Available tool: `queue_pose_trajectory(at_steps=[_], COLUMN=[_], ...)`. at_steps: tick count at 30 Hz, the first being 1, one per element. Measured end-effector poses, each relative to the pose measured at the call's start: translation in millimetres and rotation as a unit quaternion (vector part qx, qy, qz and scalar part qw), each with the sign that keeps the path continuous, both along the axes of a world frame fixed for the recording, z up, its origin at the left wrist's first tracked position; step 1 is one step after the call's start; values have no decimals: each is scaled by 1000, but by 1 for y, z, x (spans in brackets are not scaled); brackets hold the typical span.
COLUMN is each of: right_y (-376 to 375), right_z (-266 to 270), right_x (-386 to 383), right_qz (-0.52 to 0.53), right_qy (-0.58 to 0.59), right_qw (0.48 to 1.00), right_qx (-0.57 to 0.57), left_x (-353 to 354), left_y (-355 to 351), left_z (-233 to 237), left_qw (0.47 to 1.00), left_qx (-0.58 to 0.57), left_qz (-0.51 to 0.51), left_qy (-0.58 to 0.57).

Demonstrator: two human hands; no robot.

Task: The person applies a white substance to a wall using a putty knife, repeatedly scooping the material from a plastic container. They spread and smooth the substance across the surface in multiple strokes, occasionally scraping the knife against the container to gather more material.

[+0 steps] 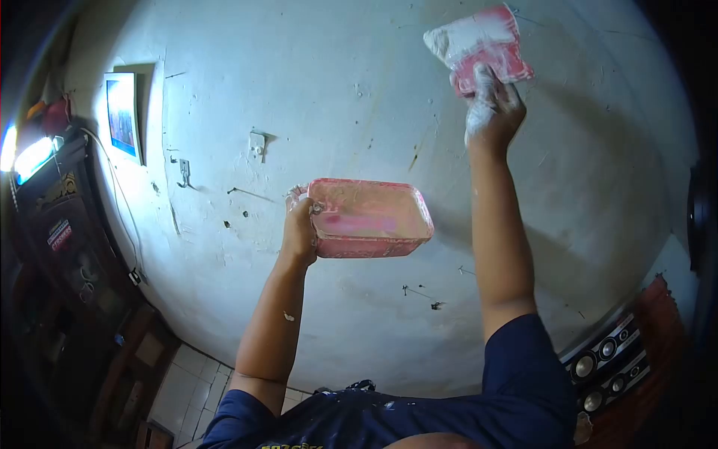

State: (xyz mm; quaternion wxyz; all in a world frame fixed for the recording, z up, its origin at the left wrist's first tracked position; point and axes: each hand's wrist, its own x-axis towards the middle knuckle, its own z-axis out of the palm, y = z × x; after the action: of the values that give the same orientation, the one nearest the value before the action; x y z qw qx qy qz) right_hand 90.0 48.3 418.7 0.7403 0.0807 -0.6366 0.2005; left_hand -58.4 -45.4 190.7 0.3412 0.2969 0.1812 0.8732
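Observation:
My left hand (300, 228) grips a pink plastic tub (374, 248) by its left end, with the thumb over the rim. The tub is tilted so its inside faces me, and pale paste coats its walls and bottom. Higher up at the right, my right hand (495, 108) is closed around the lower edge of a flat, squarish pink putty spreader (490, 60). White paste covers much of the spreader's upper left part and is smeared over my fingers and thumb. The spreader overlaps the upper wall in this view.
The pale wall (359, 135) carries nails, holes, a metal hook (184, 173) and a white wall fitting (257, 144). A framed picture (122, 116) hangs at left above a dark cabinet (75, 262). Loudspeakers (598, 367) stand at lower right.

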Motion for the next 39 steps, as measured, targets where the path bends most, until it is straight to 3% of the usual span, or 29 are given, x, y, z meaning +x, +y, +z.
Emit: queue_pose_trajectory(at_steps=[1,2,4,6,9,13,15,17,19,20,21,22,23,25,27,31,32,34,35,36,37,38,39], right_y=[7,12,25,48,57,29,10,-1,16,29,40,29,26,39,61,-11,-23,-41,-43,-51,-42,-27,-21], right_z=[12,17,18,-2,-31,-29,-9,19,39,42,41,29,11,-37,-92,-137,-131,-92,-63,-40,-13,11,31], right_x=[-4,-9,-25,-44,-48,-37,-32,-32,-43,-51,-54,-64,-69,-75,-79,-59,-60,-52,-51,-49,-40,-41,-38], right_qz=[-221,-332,-512,-622,-641,-643,-658,-690,-712,-747,-779,-731,-731,-774,-708,-617,-576,-614,-693,-747,-742,-746,-762], right_qy=[-53,-97,-207,-293,-281,-286,-268,-237,-197,-220,-242,-436,-439,-362,-346,-520,-571,-455,-358,-321,-268,-260,-378], right_qw=[968,919,770,600,540,530,552,569,556,516,473,459,456,321,382,435,458,497,397,358,405,485,447], right_qx=[105,189,319,408,468,472,437,381,381,357,332,257,254,410,484,399,364,412,482,459,463,376,276], left_x=[-4,-7,-5,-12,-18,-18,-23,-18,-22,-15,-17,-20,-20,-15,-10,-13,-13,-14,-15,-17,-19,-20,-20], left_y=[2,4,-7,3,-1,-5,3,-1,8,-3,2,11,11,-2,-5,-4,-7,-7,-5,-3,-1,1,1], left_z=[-2,-5,-1,-23,-53,-86,-110,-112,-132,-118,-127,-142,-144,-133,-139,-165,-166,-174,-178,-183,-189,-195,-199], left_qw=[1000,1000,1000,1000,999,997,993,996,983,992,992,991,987,993,991,989,984,986,988,988,987,987,986], left_qx=[1,-10,-23,-21,-31,-75,-92,-84,-133,-123,-125,-120,-115,-112,-112,-132,-152,-147,-146,-145,-146,-147,-149], left_qz=[1,5,-14,3,-5,-1,12,-5,54,-8,-11,19,49,-9,-69,-32,10,10,5,5,-2,-9,-16], left_qy=[0,8,-10,2,5,31,80,26,112,28,28,63,99,37,-28,59,92,72,54,56,63,70,75])
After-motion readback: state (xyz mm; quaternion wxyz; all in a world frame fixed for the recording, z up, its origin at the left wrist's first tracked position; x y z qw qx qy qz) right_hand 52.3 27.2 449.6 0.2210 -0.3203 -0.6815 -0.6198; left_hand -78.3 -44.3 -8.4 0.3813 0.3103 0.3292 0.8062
